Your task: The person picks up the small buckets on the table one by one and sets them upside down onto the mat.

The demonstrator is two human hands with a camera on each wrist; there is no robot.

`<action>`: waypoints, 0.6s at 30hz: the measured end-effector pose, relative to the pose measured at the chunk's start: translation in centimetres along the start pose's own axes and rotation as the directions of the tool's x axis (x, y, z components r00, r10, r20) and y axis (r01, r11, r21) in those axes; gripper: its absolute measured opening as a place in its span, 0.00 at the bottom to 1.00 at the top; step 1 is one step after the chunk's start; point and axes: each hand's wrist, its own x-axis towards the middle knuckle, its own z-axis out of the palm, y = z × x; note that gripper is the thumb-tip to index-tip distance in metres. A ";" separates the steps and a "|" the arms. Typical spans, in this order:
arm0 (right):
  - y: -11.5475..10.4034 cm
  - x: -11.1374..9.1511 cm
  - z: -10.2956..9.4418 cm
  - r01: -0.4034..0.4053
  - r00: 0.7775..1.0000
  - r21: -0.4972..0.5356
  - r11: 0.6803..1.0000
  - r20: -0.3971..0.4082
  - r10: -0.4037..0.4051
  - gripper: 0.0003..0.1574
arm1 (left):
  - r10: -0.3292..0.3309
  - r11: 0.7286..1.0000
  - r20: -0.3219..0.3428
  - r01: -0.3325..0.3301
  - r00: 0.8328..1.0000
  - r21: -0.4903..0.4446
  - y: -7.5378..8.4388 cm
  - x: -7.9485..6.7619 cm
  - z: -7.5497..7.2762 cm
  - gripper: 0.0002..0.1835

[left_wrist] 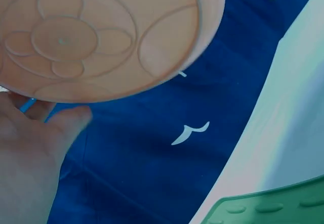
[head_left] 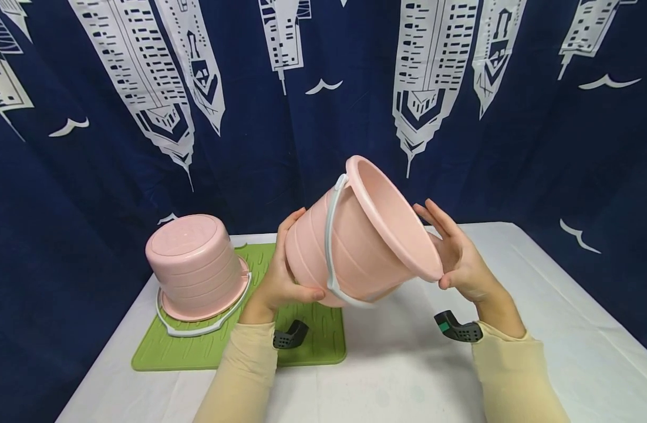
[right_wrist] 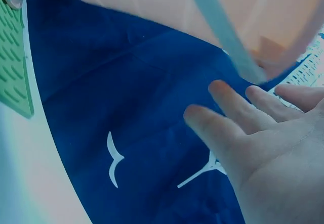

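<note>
The left hand (head_left: 277, 281) grips a tilted, pink, tapered plastic bucket (head_left: 367, 252), its rim (head_left: 375, 218) beside the spread right hand (head_left: 467, 263), apparently a turning step needing two-handed support next

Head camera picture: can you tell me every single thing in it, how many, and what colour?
Table: 1, white, across the bottom
Curtain: 1, dark blue with white pictures, behind the table
Mat: 1, green, table's left side
Upside-down bucket: 1, pink, on the mat
Tilted bucket: 1, pink, held up
Handles: 2, pale grey, one per bucket
Gadgets: 2, black, at the wrists
Sleeves: 2, cream, on the arms
Left hand: 1, bare, holding the tilted bucket
Right hand: 1, bare, by its rim
</note>
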 end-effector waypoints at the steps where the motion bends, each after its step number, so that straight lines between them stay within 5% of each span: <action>1: -0.1 0.0 -0.1 -0.002 1.000 -0.021 1.000 0.010 0.002 0.79 | 0.004 1.000 -0.002 -0.004 1.000 -0.003 0.1 0.0 -0.1 0.74; 8: -0.6 0.0 -0.3 0.048 0.997 -0.078 0.996 0.059 -0.043 0.78 | 0.017 0.999 0.013 -0.016 1.000 -0.029 0.6 0.0 -0.7 0.71; 18: -1.7 0.4 -0.1 0.130 0.990 -0.057 0.990 0.069 -0.126 0.78 | -0.035 0.989 0.037 0.029 0.999 0.146 0.9 0.0 -1.3 0.68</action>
